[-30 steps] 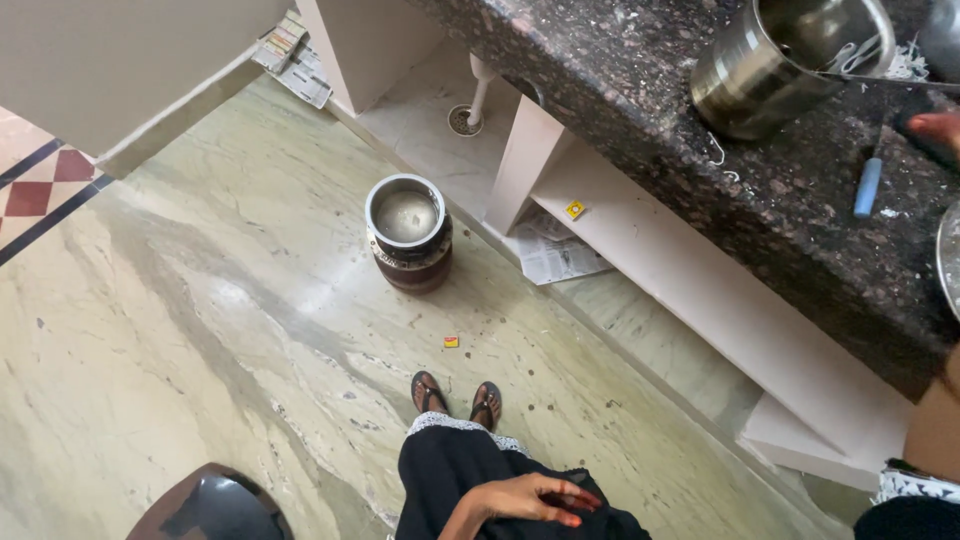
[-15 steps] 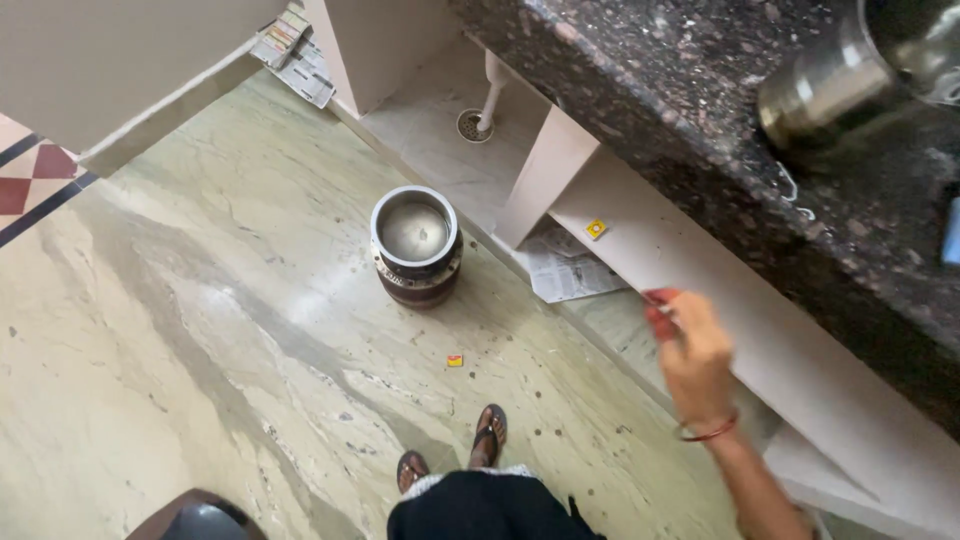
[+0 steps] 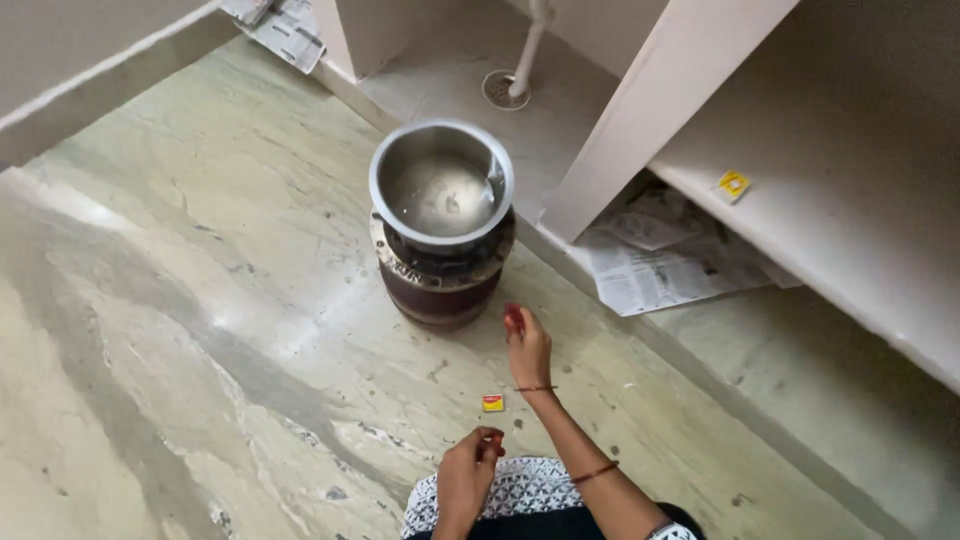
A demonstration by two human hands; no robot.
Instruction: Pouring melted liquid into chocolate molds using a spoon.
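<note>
I look down and see the steel pot (image 3: 441,185) sitting on top of a small round stove (image 3: 441,280) on the floor (image 3: 180,330), and it looks like there is a little water or food inside the pot. My right hand (image 3: 527,345) reaches out toward the stove, very near its side but not touching it, and its fingers are pressed together on something small and red that I cannot make out well. My left hand (image 3: 467,478) is low, close to my lap, and its fingertips are pinched together too; I cannot tell what is in them, if anything. A little yellow and red box (image 3: 493,403) lies on the floor between my two hands. I think the pot could tip, because it is wide and sits high on a narrow stove, so a bump from my right hand could spill it. If the stove is hot or lit, my fingers are close enough to get burned. The newspaper (image 3: 670,262) under the shelf (image 3: 830,210) lies near too, and paper catches fire fast.
</note>
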